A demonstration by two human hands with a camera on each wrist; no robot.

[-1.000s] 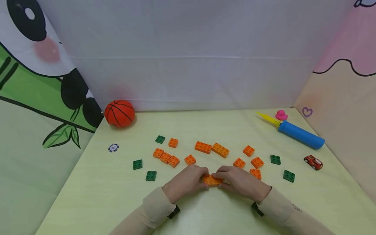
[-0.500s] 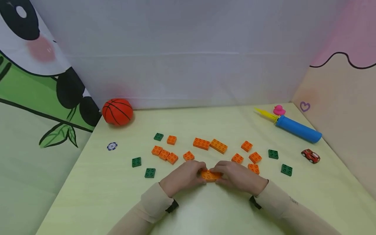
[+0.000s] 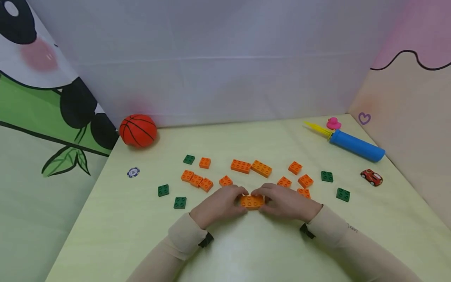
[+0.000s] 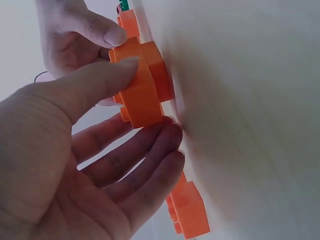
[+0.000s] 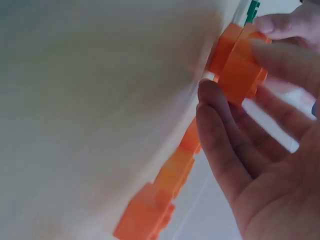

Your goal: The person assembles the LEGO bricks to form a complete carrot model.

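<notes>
A long orange toy brick (image 3: 251, 201) lies between the two hands near the middle of the table. In the left wrist view this long brick (image 4: 141, 97) sits on a smaller orange brick (image 4: 157, 75), which is hidden from above in the head view. My left hand (image 3: 219, 206) pinches the long brick's left end, thumb on the near side and fingers on the far side. Its right end is pinched the same way by my right hand (image 3: 289, 202). The right thumb (image 5: 280, 60) is blurred against the brick in the right wrist view.
Beyond the hands lie two long orange bricks (image 3: 241, 166) and several small orange bricks (image 3: 294, 167). Green bricks (image 3: 180, 202) are scattered at both sides. Farther out are a ball (image 3: 138, 131), a poker chip (image 3: 133, 172), a blue pump (image 3: 357, 145), a pink duck (image 3: 333, 123) and a toy car (image 3: 371, 177).
The head view has tilted slightly, so the table's contents sit higher in it. The fingers have drawn toward the long brick's ends, and more of its studded top shows.
</notes>
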